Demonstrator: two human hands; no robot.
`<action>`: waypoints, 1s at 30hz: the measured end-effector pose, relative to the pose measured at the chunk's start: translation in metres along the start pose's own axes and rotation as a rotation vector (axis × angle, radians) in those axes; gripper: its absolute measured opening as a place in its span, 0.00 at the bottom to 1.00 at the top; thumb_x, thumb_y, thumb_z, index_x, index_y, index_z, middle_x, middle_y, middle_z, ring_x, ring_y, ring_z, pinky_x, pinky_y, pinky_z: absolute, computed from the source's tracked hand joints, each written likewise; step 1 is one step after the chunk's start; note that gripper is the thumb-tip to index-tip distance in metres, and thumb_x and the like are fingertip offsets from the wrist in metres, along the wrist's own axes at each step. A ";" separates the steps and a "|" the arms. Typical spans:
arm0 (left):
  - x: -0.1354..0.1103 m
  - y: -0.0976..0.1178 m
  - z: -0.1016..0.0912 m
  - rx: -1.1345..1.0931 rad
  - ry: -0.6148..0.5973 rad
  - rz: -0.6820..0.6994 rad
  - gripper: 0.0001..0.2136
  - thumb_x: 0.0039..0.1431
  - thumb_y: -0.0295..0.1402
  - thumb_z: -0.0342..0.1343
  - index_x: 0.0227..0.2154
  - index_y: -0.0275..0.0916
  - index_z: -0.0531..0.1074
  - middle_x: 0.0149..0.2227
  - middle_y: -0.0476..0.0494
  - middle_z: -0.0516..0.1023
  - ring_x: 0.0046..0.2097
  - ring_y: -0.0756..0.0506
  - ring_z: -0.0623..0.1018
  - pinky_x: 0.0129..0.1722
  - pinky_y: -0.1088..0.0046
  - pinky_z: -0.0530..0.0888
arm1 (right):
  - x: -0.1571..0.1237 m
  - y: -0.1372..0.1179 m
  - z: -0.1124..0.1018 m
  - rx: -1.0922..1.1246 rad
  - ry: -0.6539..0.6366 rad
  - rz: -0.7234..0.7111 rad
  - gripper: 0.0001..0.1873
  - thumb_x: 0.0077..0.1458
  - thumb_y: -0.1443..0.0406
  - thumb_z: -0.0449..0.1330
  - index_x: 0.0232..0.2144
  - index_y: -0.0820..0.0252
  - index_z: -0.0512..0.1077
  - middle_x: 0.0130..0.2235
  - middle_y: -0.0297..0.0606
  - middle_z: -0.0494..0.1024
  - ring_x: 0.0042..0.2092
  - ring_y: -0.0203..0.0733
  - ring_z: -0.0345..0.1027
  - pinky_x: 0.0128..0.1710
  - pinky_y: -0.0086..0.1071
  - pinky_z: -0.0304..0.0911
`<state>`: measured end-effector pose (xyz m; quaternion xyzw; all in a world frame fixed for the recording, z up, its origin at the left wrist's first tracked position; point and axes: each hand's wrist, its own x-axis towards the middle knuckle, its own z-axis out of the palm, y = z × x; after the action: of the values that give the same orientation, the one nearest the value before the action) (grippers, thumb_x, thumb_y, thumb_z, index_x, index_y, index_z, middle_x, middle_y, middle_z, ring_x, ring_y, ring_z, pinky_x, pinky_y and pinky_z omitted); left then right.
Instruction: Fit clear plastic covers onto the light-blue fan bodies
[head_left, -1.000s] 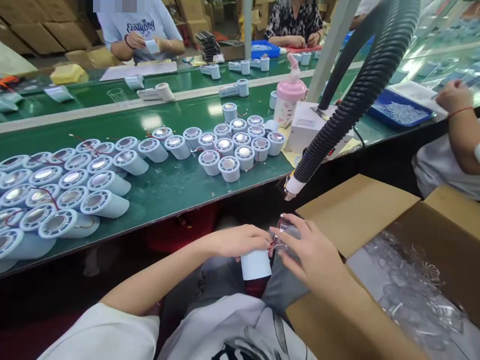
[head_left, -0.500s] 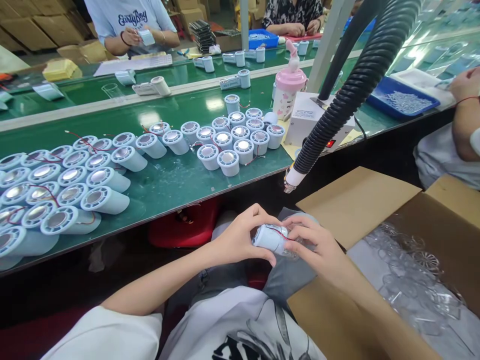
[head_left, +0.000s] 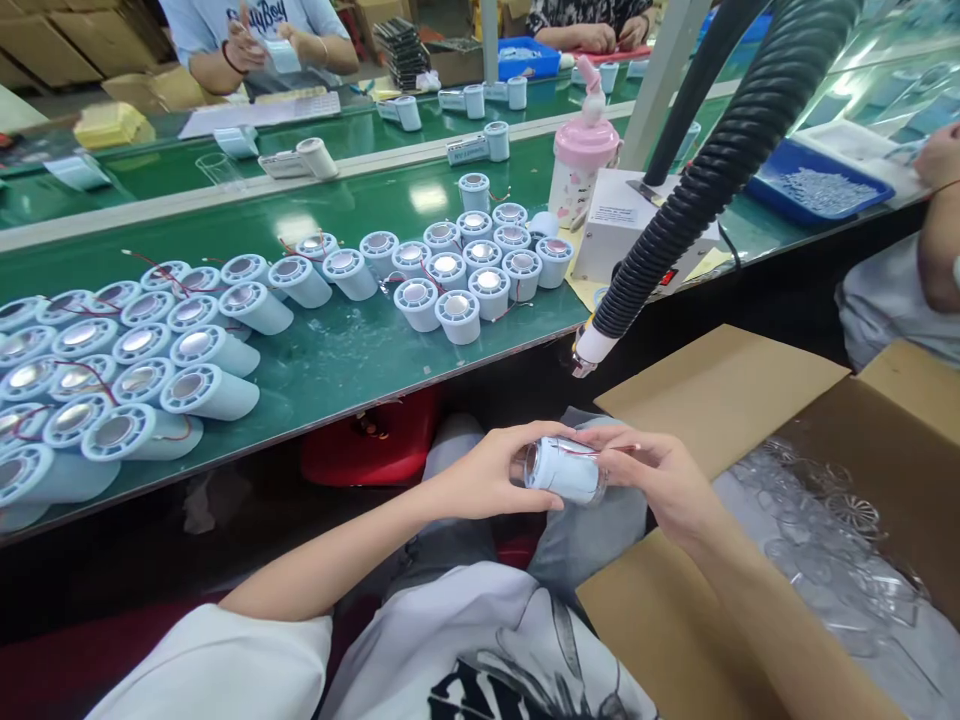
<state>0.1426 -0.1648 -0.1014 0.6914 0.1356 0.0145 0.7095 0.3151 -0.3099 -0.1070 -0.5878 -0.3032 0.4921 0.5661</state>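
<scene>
My left hand (head_left: 499, 475) curls round a light-blue cylindrical housing (head_left: 568, 472), thumb below and fingers above. A clear plastic sleeve (head_left: 602, 488) surrounds the housing, which lies on its side over my lap. At its right end, my right hand (head_left: 656, 475) is closed, thumb and fingertips pinching a thin red wire (head_left: 626, 448) that runs along the top of the housing. Palm and finger undersides of the right hand are partly hidden. Similar housings with silvery round centres (head_left: 457, 316) stand in a group on the green bench (head_left: 337, 365), and more (head_left: 199, 390) lean together at the left.
A black corrugated hose (head_left: 675, 200) hangs with its metal-tipped nozzle above my right hand. An open carton (head_left: 720, 390) of clear plastic parts (head_left: 832, 560) stands at the right. A white box-shaped device (head_left: 619, 225) and pink cup (head_left: 581, 165) sit on the bench; co-workers sit beyond and at right.
The housing has shifted slightly right and turned, with more of the clear sleeve showing round it. My right fingers have moved from its side to the red wire at its right end.
</scene>
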 end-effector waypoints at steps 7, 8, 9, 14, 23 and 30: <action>-0.006 -0.006 0.006 -0.418 0.058 -0.099 0.29 0.50 0.32 0.66 0.55 0.44 0.64 0.48 0.42 0.71 0.40 0.48 0.76 0.37 0.69 0.78 | -0.019 0.000 -0.004 -0.669 -0.107 -0.449 0.23 0.55 0.68 0.65 0.52 0.45 0.69 0.59 0.37 0.70 0.60 0.47 0.62 0.58 0.43 0.62; -0.006 -0.005 0.006 -0.414 0.043 -0.109 0.30 0.50 0.33 0.66 0.57 0.45 0.63 0.49 0.42 0.71 0.39 0.48 0.76 0.35 0.70 0.78 | -0.021 0.001 -0.004 -0.689 -0.101 -0.466 0.22 0.56 0.67 0.64 0.52 0.46 0.69 0.59 0.37 0.70 0.60 0.46 0.63 0.57 0.42 0.63; -0.007 -0.005 0.006 -0.394 0.030 -0.113 0.32 0.50 0.33 0.67 0.58 0.46 0.63 0.50 0.41 0.72 0.39 0.48 0.76 0.35 0.71 0.77 | -0.023 0.001 -0.004 -0.697 -0.101 -0.468 0.22 0.56 0.67 0.64 0.52 0.46 0.68 0.59 0.37 0.69 0.60 0.47 0.63 0.56 0.41 0.64; -0.010 0.003 0.001 -0.174 0.000 -0.042 0.37 0.46 0.30 0.69 0.60 0.46 0.62 0.55 0.40 0.72 0.49 0.44 0.76 0.47 0.69 0.75 | -0.025 0.002 -0.007 -0.616 -0.140 -0.372 0.22 0.56 0.64 0.65 0.52 0.46 0.66 0.57 0.37 0.71 0.58 0.48 0.65 0.53 0.40 0.68; -0.013 0.013 -0.001 0.032 -0.006 0.132 0.35 0.46 0.31 0.69 0.59 0.45 0.65 0.60 0.38 0.68 0.57 0.40 0.73 0.54 0.64 0.73 | -0.026 -0.006 -0.006 -0.343 -0.199 -0.197 0.23 0.55 0.65 0.66 0.51 0.44 0.67 0.54 0.34 0.72 0.55 0.46 0.67 0.55 0.38 0.67; -0.015 0.012 -0.001 0.042 -0.001 0.130 0.35 0.47 0.31 0.69 0.60 0.45 0.64 0.60 0.38 0.68 0.58 0.40 0.72 0.55 0.64 0.72 | -0.025 -0.009 -0.003 -0.186 -0.222 -0.089 0.22 0.55 0.65 0.66 0.51 0.46 0.68 0.53 0.35 0.71 0.54 0.45 0.68 0.53 0.37 0.69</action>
<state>0.1296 -0.1665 -0.0873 0.7134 0.0905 0.0572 0.6925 0.3116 -0.3320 -0.0926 -0.5658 -0.4338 0.4983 0.4934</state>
